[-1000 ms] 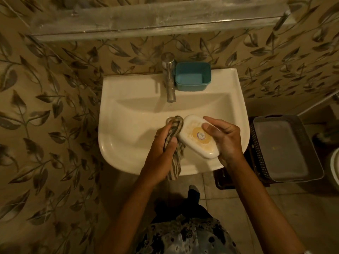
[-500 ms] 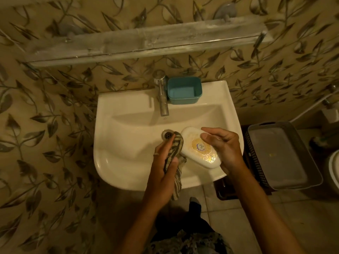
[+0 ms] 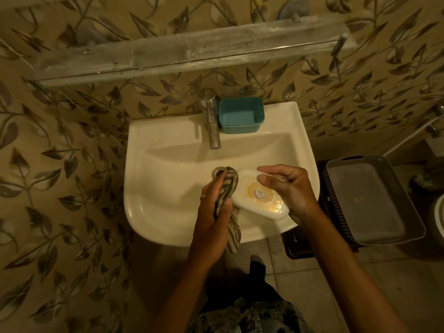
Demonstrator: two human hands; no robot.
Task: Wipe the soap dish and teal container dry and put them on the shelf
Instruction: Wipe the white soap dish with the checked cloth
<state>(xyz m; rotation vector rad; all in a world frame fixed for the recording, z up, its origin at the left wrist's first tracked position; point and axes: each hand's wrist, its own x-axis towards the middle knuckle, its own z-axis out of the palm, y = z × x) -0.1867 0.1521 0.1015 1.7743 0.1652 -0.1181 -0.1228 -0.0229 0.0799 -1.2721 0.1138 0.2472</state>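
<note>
right hand (image 3: 288, 188) has the soap dish (image 3: 260, 197) pinched over the sink (image 3: 168, 188), long side angled toward the left hand (image 3: 213, 207) gripping the cloth (image 3: 228, 188) against its left end, teal container (image 3: 241, 115) waiting beside the tap (image 3: 211, 121).

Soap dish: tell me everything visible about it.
The soap dish is a white, glossy, plastic-looking rounded oblong with a round gold-and-orange emblem on its upward face. It is held tilted over the sink basin. The right hand grips its far right side. A striped cloth, held by the left hand, presses against its left end.
</note>
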